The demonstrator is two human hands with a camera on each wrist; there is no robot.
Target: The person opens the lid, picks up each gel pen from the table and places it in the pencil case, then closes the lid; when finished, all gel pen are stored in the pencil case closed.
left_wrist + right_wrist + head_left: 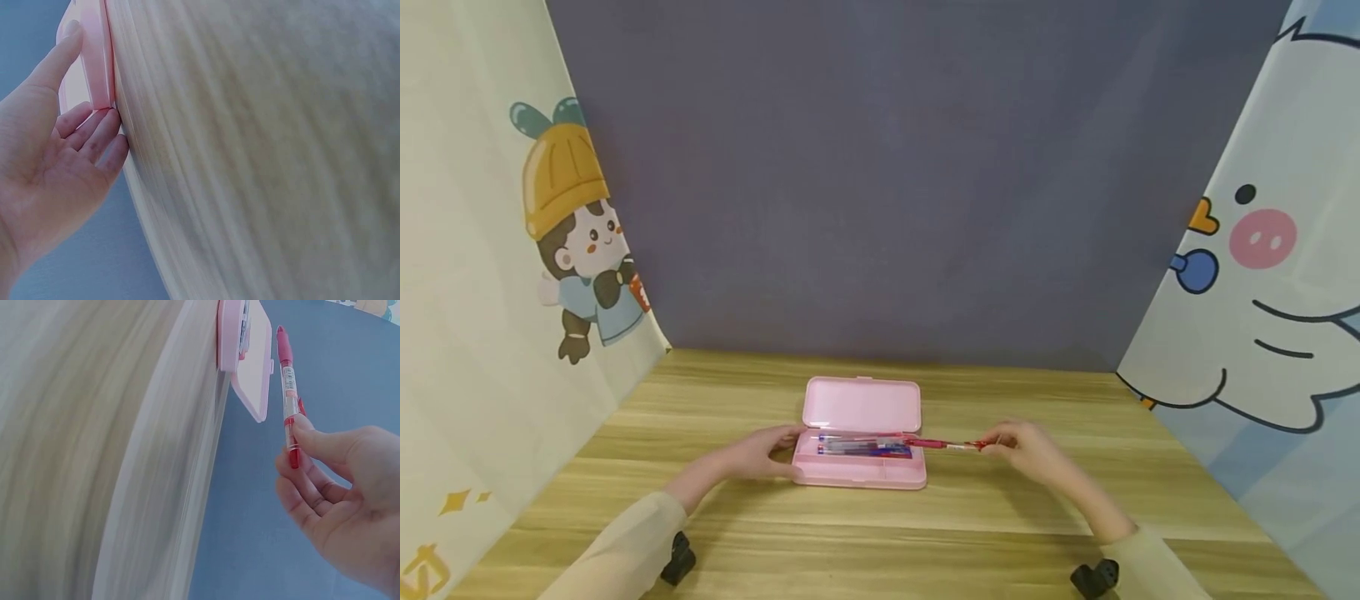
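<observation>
A pink pencil case (pixel 835 476) lies on the table with its lid (pixel 861 404) folded back. Several pens (pixel 853 449) lie in its rear compartment, some with blue or red ends. My left hand (pixel 758 454) holds the case by its left end; in the left wrist view the thumb reaches along the case (pixel 97 62) while the fingers touch its end. To the right, my right hand (pixel 1028 452) pinches a red pen (pixel 290 387) by its clip end. The pen's pink grip end points left, over or beside the case's right end.
The wooden table (pixel 880 550) spreads around the case. A dark grey backdrop (pixel 880 192) stands behind it. Side panels carry a cartoon child (pixel 595 250) at left and a white cartoon animal (pixel 1285 333) at right. Each wrist wears a black device (pixel 679 560).
</observation>
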